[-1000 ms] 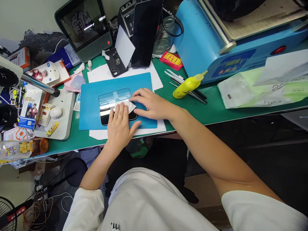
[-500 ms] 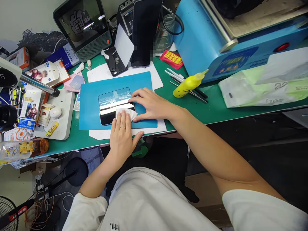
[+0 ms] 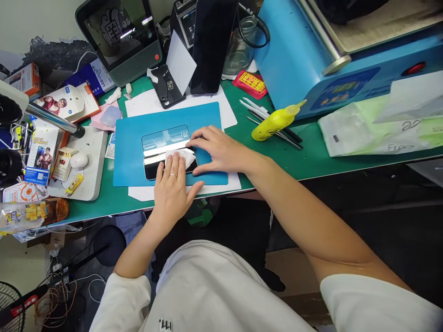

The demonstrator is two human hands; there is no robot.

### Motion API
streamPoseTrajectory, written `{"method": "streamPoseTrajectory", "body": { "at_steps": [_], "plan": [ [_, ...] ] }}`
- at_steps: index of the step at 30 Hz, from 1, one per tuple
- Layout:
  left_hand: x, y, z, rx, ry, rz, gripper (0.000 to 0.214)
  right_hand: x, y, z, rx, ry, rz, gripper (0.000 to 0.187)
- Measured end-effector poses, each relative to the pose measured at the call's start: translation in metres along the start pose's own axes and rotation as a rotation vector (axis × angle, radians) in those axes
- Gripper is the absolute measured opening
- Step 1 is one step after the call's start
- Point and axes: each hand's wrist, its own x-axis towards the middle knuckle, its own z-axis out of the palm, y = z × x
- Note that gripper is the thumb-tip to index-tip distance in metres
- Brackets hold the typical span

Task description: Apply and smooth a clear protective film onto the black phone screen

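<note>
A dark, glossy phone-sized screen panel (image 3: 154, 171) lies flat on a blue mat (image 3: 128, 138), mirroring bright shapes. My left hand (image 3: 172, 186) has its fingers stretched out flat on a folded white wipe (image 3: 188, 158), pressing it against the panel's near half. A ring is on one finger. At the panel's right end is my right hand (image 3: 219, 150); its thumb and index finger are spread apart, with their tips against the panel's edge. The rest of its fingers are partly hidden behind the index finger.
Behind the mat stand a black phone (image 3: 212, 46) and a smart display (image 3: 121, 41). To the right are a yellow squeeze bottle (image 3: 273, 124), several thin tools (image 3: 254, 108) and a blue machine (image 3: 287, 60). Boxes (image 3: 38, 152) and a lamp arm (image 3: 55, 119) crowd the left.
My left hand has slid the wipe slightly left and away from me across the panel. My right hand stays at the panel's edge. The whole view has shifted slightly.
</note>
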Motion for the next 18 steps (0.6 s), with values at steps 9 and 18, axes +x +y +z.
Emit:
{"method": "streamPoseTrajectory", "body": {
  "at_steps": [9, 18],
  "plan": [
    [0.016, -0.011, 0.000, 0.002, 0.016, -0.029, 0.082, 0.001, 0.001, 0.001, -0.010, 0.009, -0.014, 0.072],
    [-0.019, 0.003, 0.003, 0.019, 0.004, -0.012, 0.082, 0.001, 0.000, 0.000, -0.003, -0.007, 0.005, 0.082]
  ]
}}
